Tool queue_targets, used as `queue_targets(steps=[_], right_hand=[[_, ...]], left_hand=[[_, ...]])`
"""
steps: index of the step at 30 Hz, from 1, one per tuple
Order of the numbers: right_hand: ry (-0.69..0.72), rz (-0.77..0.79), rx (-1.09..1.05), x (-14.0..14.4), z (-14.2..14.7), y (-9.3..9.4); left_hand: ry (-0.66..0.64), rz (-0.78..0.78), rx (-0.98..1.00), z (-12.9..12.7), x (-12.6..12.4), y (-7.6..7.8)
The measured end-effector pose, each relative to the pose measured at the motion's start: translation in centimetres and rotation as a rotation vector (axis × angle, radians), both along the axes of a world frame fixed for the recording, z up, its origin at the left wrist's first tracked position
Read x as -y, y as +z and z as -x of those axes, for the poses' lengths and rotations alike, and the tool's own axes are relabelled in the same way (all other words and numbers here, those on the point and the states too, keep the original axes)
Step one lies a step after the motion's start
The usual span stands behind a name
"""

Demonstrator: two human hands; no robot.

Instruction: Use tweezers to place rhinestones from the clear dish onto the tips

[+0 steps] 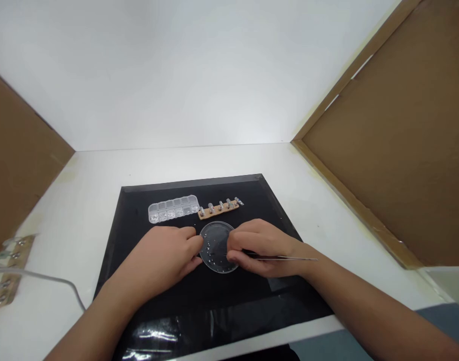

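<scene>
A clear round dish (216, 250) with many tiny shiny bits in it lies on a black board (229, 296). At its left rim is my left hand (173, 253), thumb and fingers closed on the edge. My right hand (265, 248) pinches thin metal tweezers (297, 258), whose back end points right past the wrist. Their tips are hidden by my fingers, over the dish's right side. Behind the dish stands a clear compartment box (173, 208), its front cells holding shiny bits. Beside it lies a wooden strip (219, 209) carrying several small pieces on metal clips.
Another wooden strip with clips (11, 271) sits on the white table (97, 170) at far left, with a grey cable (56, 277) running over it. Brown panels (395, 130) flank both sides, and a white wall (184, 75) closes the back.
</scene>
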State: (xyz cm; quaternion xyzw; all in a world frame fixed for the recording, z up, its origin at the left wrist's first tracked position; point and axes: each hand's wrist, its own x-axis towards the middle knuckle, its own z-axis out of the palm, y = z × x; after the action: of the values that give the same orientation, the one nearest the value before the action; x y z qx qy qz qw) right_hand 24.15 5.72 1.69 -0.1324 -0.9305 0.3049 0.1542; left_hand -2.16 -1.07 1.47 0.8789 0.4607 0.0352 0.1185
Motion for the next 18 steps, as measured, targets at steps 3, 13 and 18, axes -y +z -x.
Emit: queue_targets(steps=[3, 13, 18], right_hand=[[-0.037, -0.011, -0.019, -0.1, -0.3, 0.6], [-0.368, -0.005, -0.114, -0.8, -0.3, 1.6], [-0.533, 0.078, -0.215, -1.6, 0.2, 0.8]], left_hand=[[-0.002, 0.011, -0.004, -0.1, 0.0, 0.1], [-0.003, 0.023, -0.016, -0.1, 0.1, 0.1], [-0.014, 0.014, -0.011, 0.0, 0.1, 0.1]])
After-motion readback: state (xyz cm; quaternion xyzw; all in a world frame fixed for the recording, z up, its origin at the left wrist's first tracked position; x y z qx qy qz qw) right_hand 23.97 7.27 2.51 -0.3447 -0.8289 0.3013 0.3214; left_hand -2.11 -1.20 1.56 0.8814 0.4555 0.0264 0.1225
